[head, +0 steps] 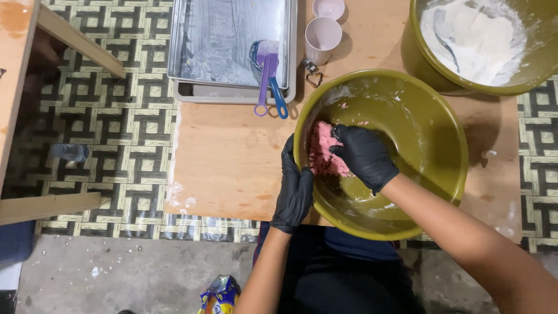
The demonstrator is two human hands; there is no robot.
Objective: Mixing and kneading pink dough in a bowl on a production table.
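2 gloved hands on it: right hand (363, 156) curled over the pink dough (324, 156), left hand (294, 185) clamped on the olive bowl (430, 116) rim. Looks mid-knead; next press probably needs that bowl steadied.

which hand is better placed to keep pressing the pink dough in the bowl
Probably the right hand: it is already inside the olive green bowl, resting on the pink dough. The left hand grips the bowl's rim outside.

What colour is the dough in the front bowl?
Pink. The dough sits in the olive-green bowl, pressed by the black-gloved right hand; the head view shows it.
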